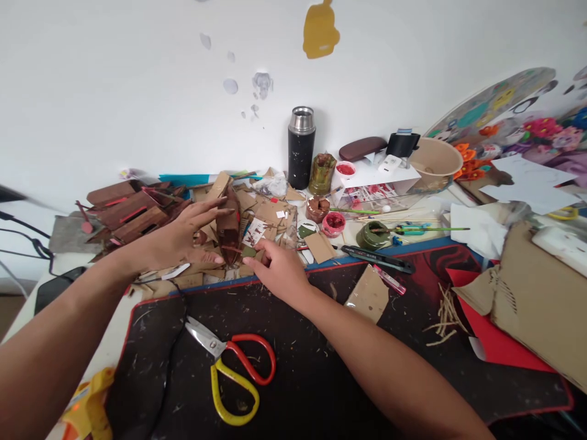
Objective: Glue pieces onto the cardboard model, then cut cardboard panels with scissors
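Note:
My left hand [181,240] is spread over a dark brown painted cardboard model [228,226], long and narrow like a small boat. Its fingers are apart; I cannot tell whether they touch the model. Right beside the model's near end, my right hand [282,269] is closed, thumb and forefinger pinching a small olive-green piece [249,251] with a thin brown stick at its left. More brown painted cardboard models [132,211] are heaped to the left. Cardboard scraps [263,211] lie around and behind both hands.
Red-and-yellow-handled scissors [229,360] lie on the dark mat, a yellow glue gun [92,406] at front left. Paint jars [372,235], a black cutter [378,260] and a tall black flask [301,150] stand or lie behind. A cardboard box [541,299] is at right.

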A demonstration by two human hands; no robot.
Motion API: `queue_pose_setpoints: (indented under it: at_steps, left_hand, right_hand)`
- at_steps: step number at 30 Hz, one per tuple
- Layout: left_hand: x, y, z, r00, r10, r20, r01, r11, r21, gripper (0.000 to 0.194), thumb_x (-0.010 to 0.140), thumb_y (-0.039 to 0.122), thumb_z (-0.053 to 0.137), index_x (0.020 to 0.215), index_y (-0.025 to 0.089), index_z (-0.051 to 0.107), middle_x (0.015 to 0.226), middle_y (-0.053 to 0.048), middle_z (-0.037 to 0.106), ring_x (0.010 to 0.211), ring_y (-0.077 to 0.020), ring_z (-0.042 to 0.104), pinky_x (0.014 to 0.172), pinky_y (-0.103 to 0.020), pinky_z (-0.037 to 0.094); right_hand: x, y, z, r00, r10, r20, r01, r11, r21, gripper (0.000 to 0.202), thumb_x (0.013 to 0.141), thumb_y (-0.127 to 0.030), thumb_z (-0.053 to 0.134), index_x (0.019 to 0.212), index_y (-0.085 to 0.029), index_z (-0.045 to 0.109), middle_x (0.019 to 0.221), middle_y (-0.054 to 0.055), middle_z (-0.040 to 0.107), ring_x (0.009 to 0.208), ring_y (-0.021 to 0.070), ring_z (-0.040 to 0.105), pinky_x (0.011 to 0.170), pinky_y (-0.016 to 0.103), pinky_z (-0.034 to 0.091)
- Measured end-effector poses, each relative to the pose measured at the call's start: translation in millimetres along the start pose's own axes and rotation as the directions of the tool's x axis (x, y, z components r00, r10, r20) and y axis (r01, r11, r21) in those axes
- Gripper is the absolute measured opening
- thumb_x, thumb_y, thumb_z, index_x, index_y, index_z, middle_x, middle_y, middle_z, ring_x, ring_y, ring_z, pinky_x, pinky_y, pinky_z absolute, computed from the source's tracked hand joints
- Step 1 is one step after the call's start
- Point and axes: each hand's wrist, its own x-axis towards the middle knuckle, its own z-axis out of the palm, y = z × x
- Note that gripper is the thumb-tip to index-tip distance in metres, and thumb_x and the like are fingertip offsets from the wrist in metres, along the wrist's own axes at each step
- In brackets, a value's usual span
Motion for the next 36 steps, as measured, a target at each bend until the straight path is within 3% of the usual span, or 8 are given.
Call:
queue_pose_setpoints:
  at_steps: [12,19,23,30,36]
  left_hand:
    - [-1.0,3.2,4.3,1.000,0.016,-0.018,-0.016,1.000,0.005,0.102,0.084,0.084,0.064,0.162,0.021,0.044,0.179,-0.019,0.022,0.164,-0.0382,0.024,0.131,-0.056,0.024]
    - [2.2,5.8,6.7,0.999,0.010,-0.043,-0.008,0.999,0.034,0.102,0.084,0.089,0.058,0.159,0.020,0.047,0.176,-0.020,0.028,0.162,-0.0372,0.026,0.132,-0.056,0.020]
    - [2.7,6.4,7.8,0.998,0.035,-0.059,-0.033,0.999,0.041,0.095,0.088,0.084,0.059,0.159,0.022,0.047,0.174,-0.019,0.033,0.161,-0.0365,0.029,0.131,-0.055,0.022]
    - [3.0,5.2,9.3,0.996,0.053,-0.070,-0.049,0.998,0.047,0.089,0.093,0.078,0.058,0.161,0.022,0.045,0.174,-0.018,0.034,0.160,-0.0372,0.031,0.130,-0.055,0.023]
    - [3.0,5.0,10.7,0.998,0.024,-0.066,-0.022,0.999,0.035,0.091,0.090,0.082,0.057,0.159,0.024,0.048,0.175,-0.017,0.032,0.160,-0.0362,0.030,0.130,-0.055,0.023]
  right_hand:
    - [0.4,-0.6,0.8,1.000,0.001,0.010,-0.001,0.999,-0.050,0.033,0.100,-0.051,0.074,0.121,-0.025,0.073,0.077,-0.001,0.072,0.076,0.0213,0.065,0.064,0.030,0.030]
    - [1.2,-1.8,0.2,1.000,0.012,0.027,-0.010,0.998,-0.068,0.033,0.101,-0.050,0.073,0.122,-0.025,0.072,0.079,0.000,0.074,0.079,0.0225,0.068,0.064,0.031,0.031]
    - [1.7,-1.6,1.0,1.000,0.013,0.027,-0.010,0.996,-0.089,0.035,0.100,-0.052,0.073,0.123,-0.025,0.072,0.082,0.001,0.076,0.081,0.0234,0.069,0.064,0.031,0.030]
    - [1.9,-2.5,1.0,0.999,0.013,0.040,-0.009,0.995,-0.101,0.036,0.101,-0.055,0.071,0.122,-0.026,0.073,0.080,0.001,0.075,0.080,0.0238,0.069,0.064,0.031,0.029]
    - [1.9,-2.7,0.8,0.998,0.009,0.056,-0.003,0.994,-0.109,0.036,0.102,-0.054,0.070,0.123,-0.026,0.073,0.082,0.002,0.076,0.082,0.0243,0.070,0.066,0.031,0.033]
